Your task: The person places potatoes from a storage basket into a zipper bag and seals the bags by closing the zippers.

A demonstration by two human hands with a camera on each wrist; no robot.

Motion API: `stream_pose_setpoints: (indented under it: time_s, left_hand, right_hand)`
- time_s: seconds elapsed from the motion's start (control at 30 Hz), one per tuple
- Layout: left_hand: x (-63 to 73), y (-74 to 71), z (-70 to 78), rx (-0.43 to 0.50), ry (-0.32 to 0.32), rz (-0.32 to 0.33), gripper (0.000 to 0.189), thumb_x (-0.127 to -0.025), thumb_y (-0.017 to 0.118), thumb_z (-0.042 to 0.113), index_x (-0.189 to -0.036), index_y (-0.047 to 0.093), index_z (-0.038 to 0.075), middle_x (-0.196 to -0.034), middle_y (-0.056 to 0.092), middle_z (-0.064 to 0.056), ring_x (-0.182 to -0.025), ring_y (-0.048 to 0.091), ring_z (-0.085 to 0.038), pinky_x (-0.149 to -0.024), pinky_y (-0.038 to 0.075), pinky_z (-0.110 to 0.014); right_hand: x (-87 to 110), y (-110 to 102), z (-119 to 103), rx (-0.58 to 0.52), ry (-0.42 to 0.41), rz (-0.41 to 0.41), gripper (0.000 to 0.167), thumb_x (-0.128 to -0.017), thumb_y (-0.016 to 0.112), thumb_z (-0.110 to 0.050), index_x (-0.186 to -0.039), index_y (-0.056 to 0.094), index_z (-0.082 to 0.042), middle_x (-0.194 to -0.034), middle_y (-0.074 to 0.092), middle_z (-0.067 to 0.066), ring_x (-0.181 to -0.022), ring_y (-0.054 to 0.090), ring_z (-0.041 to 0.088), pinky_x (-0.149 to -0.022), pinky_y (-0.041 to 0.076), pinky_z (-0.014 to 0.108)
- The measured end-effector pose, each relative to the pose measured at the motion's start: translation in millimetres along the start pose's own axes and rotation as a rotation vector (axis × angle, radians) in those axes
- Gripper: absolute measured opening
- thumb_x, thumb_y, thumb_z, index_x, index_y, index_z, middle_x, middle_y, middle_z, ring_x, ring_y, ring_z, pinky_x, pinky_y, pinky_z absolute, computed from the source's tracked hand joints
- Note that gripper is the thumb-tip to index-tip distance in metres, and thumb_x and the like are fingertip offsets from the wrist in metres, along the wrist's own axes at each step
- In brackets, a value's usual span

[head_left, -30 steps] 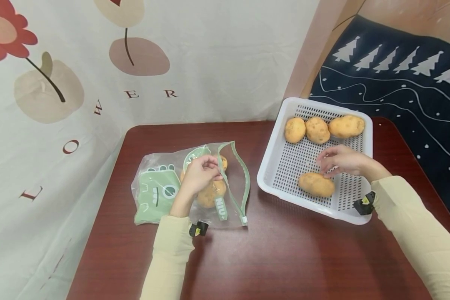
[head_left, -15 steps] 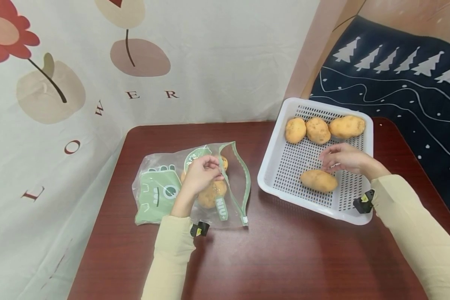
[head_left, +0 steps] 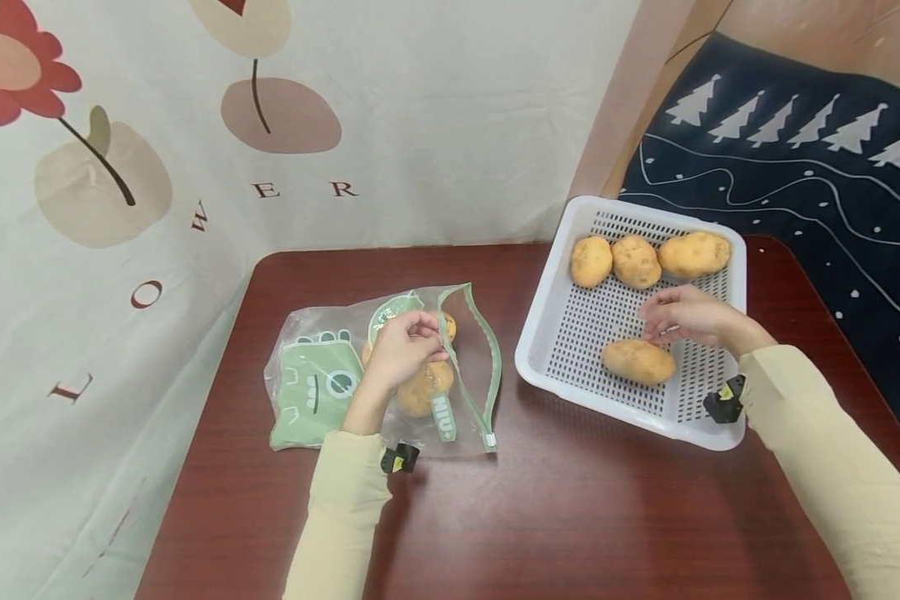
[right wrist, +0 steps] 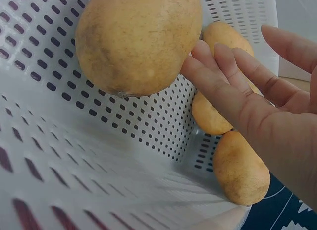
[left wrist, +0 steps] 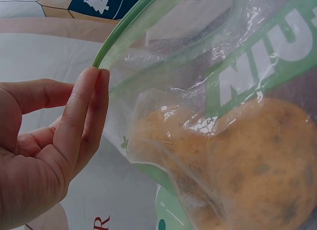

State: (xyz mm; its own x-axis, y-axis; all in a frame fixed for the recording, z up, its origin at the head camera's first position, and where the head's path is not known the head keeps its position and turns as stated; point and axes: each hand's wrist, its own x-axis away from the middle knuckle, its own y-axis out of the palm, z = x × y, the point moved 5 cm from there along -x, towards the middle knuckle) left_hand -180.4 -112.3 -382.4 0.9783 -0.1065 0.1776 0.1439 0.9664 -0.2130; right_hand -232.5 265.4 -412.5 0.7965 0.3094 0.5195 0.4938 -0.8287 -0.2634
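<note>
Potatoes (head_left: 635,261) are the things being handled, on a dark red desk (head_left: 570,517); near its far right corner stands a white perforated basket (head_left: 527,358), with three of them along its far edge and a lone potato (head_left: 639,362) closer to its front edge; toward the desk's left edge lies a clear zip bag (head_left: 442,417), more potatoes showing through the plastic.

The left hand (head_left: 402,350) is at the bag's mouth, fingertips pinching the green edge (left wrist: 130,18); the right hand (head_left: 686,317) reaches in over the basket's right edge, fingers loose and mostly straight, grasping nothing; whether they touch the lone potato or sit just beside it, I can't tell.

That potato is the small thing that changed; over the last second it has shifted slightly away from the basket's front edge, the right hand with it; the left hand and bag look the same; I'd judge this a minor adjustment of where it lies, no more.
</note>
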Motion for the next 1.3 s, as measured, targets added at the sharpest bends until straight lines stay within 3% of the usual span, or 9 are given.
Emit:
stream_pose_setpoints:
  time_s: [0.3,0.5,0.67,0.93,1.1,1.3]
  left_hand:
    - [-0.5,2.1,-1.2,-0.01,-0.002,-0.003,0.016,-0.078,0.052,-0.011,-0.094,0.054,-0.011,-0.084,0.053,-0.017,-0.062,0.061,-0.012,-0.067,0.06,-0.027]
    - [-0.8,3.3,0.4,-0.009,-0.002,-0.005,0.016,-0.079,0.053,-0.011,-0.095,0.053,-0.011,-0.082,0.053,-0.014,-0.063,0.061,-0.012,-0.066,0.06,-0.027]
    - [-1.7,3.1,0.5,-0.011,-0.001,-0.006,0.015,-0.079,0.053,-0.011,-0.094,0.053,-0.011,-0.083,0.053,-0.015,-0.062,0.061,-0.012,-0.066,0.059,-0.027]
    - [-2.8,2.6,-0.3,-0.015,-0.001,-0.008,0.015,-0.079,0.052,-0.011,-0.094,0.054,-0.011,-0.082,0.053,-0.015,-0.062,0.062,-0.013,-0.066,0.06,-0.027]
    - [-3.0,2.5,-0.4,-0.011,-0.004,-0.004,0.014,-0.079,0.052,-0.011,-0.093,0.053,-0.01,-0.081,0.053,-0.014,-0.062,0.061,-0.012,-0.066,0.06,-0.027]
    - [-2.7,2.2,-0.1,-0.015,0.001,-0.008,0.014,-0.079,0.052,-0.011,-0.094,0.053,-0.011,-0.082,0.053,-0.014,-0.062,0.062,-0.012,-0.066,0.06,-0.027]
  right_hand:
    - [-5.2,-2.0,-2.3,-0.009,0.014,0.002,0.036,-0.093,0.045,-0.008,-0.119,0.038,0.016,-0.089,0.06,0.013,-0.085,0.06,0.021,-0.082,0.056,0.037]
    - [-7.3,-3.6,-6.9,-0.023,-0.029,-0.002,0.039,-0.095,0.044,-0.009,-0.122,0.035,0.016,-0.091,0.06,0.011,-0.089,0.06,0.022,-0.088,0.053,0.041]
    - [0.7,-14.0,-10.6,0.03,-0.06,0.038,0.036,-0.095,0.046,-0.012,-0.121,0.039,0.012,-0.096,0.059,0.013,-0.093,0.06,0.023,-0.089,0.051,0.044]
    - [15.1,-18.7,-5.3,0.083,-0.02,0.045,0.037,-0.09,0.055,-0.011,-0.118,0.044,0.012,-0.099,0.059,0.015,-0.092,0.059,0.024,-0.081,0.056,0.043]
    - [16.0,-13.7,0.3,0.111,0.003,0.031,0.036,-0.086,0.061,-0.014,-0.111,0.05,0.009,-0.102,0.058,0.018,-0.095,0.057,0.029,-0.083,0.054,0.046]
    - [12.0,-8.6,6.6,0.143,0.047,-0.008,0.046,-0.084,0.065,-0.019,-0.116,0.046,0.009,-0.105,0.056,0.016,-0.097,0.053,0.028,-0.086,0.052,0.049]
